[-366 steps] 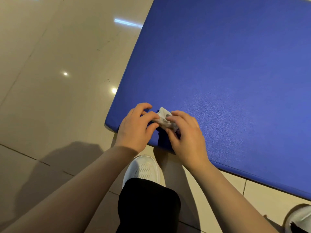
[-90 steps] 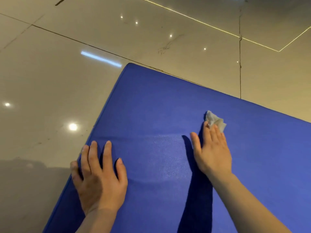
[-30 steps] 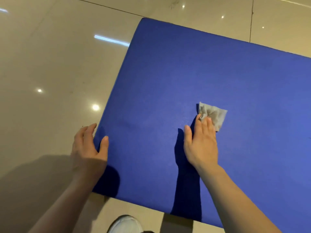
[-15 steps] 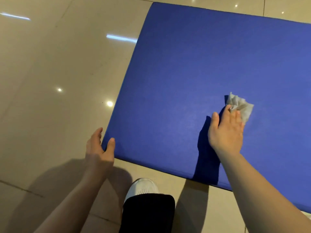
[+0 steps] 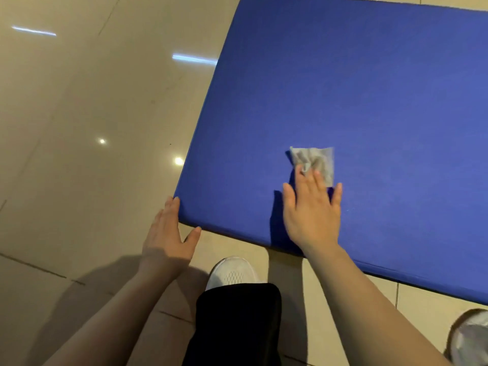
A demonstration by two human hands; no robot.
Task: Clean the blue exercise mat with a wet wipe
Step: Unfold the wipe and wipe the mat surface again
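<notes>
A glossy beige tiled floor (image 5: 79,128), crossed by thin dark grout lines, carries the blue exercise mat (image 5: 369,88) lying flat on it, and two white shoes (image 5: 232,273) stand on the tiles just beside the mat's near edge.

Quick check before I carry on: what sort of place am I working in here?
Probably an indoor gym or exercise room, though a home is possible. A thick blue mat lies on a glossy tiled floor that mirrors ceiling lights, and the person wears white trainers. The right hand presses a wipe on the mat.

Both hands, left hand (image 5: 169,233) and right hand (image 5: 313,212), lie flat, fingers extended.
</notes>
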